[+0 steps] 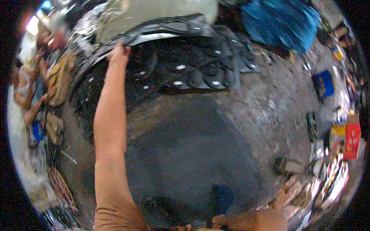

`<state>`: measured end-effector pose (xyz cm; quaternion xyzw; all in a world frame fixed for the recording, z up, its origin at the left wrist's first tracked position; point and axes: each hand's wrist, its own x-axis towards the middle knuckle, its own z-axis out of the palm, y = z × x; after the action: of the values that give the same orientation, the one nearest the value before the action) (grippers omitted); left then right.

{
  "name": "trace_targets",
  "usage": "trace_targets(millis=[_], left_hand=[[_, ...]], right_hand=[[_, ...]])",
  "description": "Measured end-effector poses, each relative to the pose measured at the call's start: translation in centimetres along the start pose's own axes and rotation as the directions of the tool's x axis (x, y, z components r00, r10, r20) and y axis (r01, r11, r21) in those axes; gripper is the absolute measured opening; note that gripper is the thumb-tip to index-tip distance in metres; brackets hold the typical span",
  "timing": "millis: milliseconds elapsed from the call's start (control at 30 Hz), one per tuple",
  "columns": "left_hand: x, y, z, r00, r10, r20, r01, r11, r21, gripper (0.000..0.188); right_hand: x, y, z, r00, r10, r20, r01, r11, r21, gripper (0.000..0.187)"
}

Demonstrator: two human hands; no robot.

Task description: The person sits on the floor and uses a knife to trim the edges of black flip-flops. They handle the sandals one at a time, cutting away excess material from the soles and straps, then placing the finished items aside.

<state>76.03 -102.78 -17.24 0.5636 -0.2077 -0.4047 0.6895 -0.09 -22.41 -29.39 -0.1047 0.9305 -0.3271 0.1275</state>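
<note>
Reaching up, left hand (118, 54) gripping tyre (162, 36) edge atop pile (200, 67); right hand unseen; next, likely needing a firm pull free.

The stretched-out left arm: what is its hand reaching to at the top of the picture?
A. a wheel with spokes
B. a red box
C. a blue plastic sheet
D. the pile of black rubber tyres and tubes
D: the left hand is stretched up to the edge of the pile of black rubber tyres and tubes, fingers on its rim, though blur hides whether it grips.
</note>
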Motion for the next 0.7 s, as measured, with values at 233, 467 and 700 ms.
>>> trace_targets(millis=[233,467,700], left_hand=[[-19.9,-5.0,3.6,0.972,0.175,0.158,-0.174,0.985,-0.020,0.049],[-54.5,-16.6,4.9,0.976,-0.059,0.209,0.029,0.989,0.147,0.036],[-51.3,-29.4,-17.7,0.702,-0.677,0.219,0.712,0.676,-0.191,0.039]], right_hand=[[-1.4,2.3,-6.4,0.972,0.195,-0.133,-0.206,0.976,-0.072,0.042],[-2.6,0.1,-2.3,0.973,0.205,0.109,-0.226,0.944,0.239,0.063],[0.7,20.2,-15.6,0.884,-0.327,-0.333,0.216,0.919,-0.330,0.059]])
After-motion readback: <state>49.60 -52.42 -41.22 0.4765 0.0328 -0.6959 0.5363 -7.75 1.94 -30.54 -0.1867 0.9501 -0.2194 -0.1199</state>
